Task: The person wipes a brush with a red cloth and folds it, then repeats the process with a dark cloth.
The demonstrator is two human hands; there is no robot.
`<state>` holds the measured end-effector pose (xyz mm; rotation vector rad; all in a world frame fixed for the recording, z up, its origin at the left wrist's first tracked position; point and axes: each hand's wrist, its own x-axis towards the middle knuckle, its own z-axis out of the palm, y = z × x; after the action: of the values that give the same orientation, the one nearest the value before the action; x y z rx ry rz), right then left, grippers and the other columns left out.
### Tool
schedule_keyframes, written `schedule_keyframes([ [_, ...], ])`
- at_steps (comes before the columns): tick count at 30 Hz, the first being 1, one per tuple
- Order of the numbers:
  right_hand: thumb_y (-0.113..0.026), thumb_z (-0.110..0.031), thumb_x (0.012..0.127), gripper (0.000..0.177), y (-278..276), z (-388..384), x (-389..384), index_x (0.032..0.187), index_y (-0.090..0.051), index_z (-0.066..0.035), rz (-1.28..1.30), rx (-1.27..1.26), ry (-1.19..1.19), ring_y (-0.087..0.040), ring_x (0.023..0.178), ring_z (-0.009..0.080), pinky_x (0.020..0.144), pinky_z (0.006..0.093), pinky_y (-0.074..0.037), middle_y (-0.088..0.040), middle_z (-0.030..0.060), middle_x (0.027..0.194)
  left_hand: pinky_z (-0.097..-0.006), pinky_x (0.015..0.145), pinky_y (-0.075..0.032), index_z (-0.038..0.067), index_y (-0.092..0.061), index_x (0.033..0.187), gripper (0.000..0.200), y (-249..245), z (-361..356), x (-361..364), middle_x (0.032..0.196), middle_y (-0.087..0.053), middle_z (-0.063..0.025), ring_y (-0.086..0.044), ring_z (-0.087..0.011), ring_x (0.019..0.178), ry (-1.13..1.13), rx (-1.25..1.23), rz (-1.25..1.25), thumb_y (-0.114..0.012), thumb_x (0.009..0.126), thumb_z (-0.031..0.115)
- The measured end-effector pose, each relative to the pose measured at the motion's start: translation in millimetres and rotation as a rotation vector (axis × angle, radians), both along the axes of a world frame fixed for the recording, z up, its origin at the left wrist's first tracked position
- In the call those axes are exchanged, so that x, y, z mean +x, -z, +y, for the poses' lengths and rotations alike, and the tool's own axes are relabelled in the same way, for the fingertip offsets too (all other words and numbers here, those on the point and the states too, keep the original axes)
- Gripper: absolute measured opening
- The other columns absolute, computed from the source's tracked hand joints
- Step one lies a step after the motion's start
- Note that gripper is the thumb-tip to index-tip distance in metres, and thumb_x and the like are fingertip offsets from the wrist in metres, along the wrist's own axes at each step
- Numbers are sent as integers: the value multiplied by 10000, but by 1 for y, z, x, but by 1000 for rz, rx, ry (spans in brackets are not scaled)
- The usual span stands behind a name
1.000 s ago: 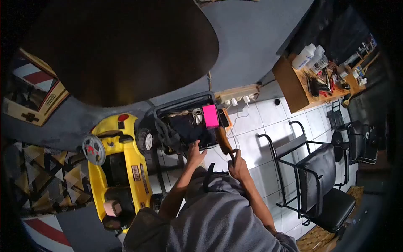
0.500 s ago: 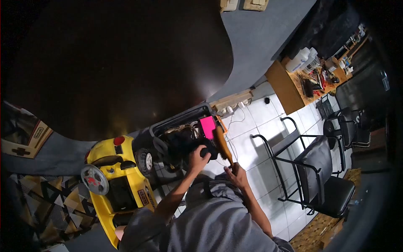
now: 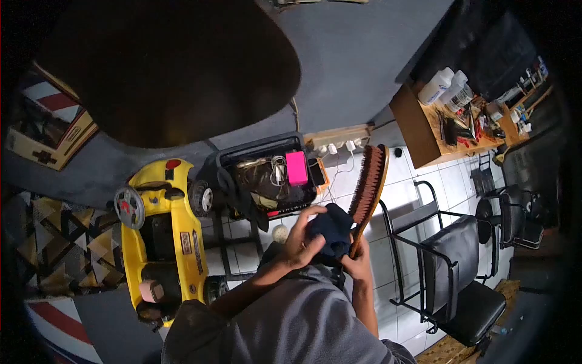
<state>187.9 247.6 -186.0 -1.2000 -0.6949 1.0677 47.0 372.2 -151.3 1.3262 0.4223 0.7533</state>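
Note:
My left hand (image 3: 301, 242) is wrapped round a bunched dark navy cloth (image 3: 332, 229) in front of my body. The handle of a long wooden brush (image 3: 371, 188) is gripped in my right hand (image 3: 357, 262), just right of the cloth. Its head points up and away from me, with reddish-brown bristles facing left. The lower end of the brush overlaps the cloth's right edge in this view. Beyond my hands sits a dark crate (image 3: 225, 159) with a bright pink box (image 3: 296, 168) and a white cable (image 3: 278, 170) in it.
A yellow ride-on toy car (image 3: 187, 242) stands to the left. On the right is a black metal-framed chair (image 3: 451, 261). A wooden workbench (image 3: 415, 130) at the upper right carries bottles and tools. Plugs and cables (image 3: 341, 147) lie along the wall, and a dark curved panel (image 3: 200, 73) hangs above.
The dark cloth has come nearer my body, away from the crate. The brush has turned from showing its wooden back to showing its bristles. The camera view has shifted.

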Motion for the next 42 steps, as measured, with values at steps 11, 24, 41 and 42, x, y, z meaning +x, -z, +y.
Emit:
schedule_keyframes([
  [11, -682, -125, 791, 221, -7, -106, 97, 885, -493, -63, -139, -125, -220, -384, 686, 72, 604, 205, -328, -383, -45, 741, -248, 833, -434, -46, -553, 1137, 284, 7, -138, 53, 1035, -589, -35, -531, -112, 934, -143, -159, 333, -561, 869, 46],
  [24, -598, 51, 838, 182, -7, -166, 66, 819, -469, -76, 154, -171, -200, -538, 852, 89, 740, 245, -441, -591, 34, 972, -216, 571, -330, 1, -495, 963, 183, 26, -266, 29, 757, -428, -8, -360, -39, 696, -527, -85, 293, -478, 973, 183],
  [41, -618, 75, 719, 242, -15, -362, -61, 841, -464, -67, 22, -340, -475, -516, 822, 115, 736, 244, -437, -505, 17, 817, -319, 661, -462, -20, -575, 855, 234, 17, -492, -109, 853, -578, -112, -581, -214, 748, -80, 141, 436, -689, 810, 179],
  [42, -611, 79, 714, 241, -23, -370, -59, 824, -457, -70, 11, -304, -501, -524, 830, 113, 740, 239, -436, -519, 29, 825, -323, 665, -473, -9, -583, 854, 238, 23, -500, -116, 875, -595, -100, -592, -200, 752, -139, 65, 418, -699, 809, 195],
])
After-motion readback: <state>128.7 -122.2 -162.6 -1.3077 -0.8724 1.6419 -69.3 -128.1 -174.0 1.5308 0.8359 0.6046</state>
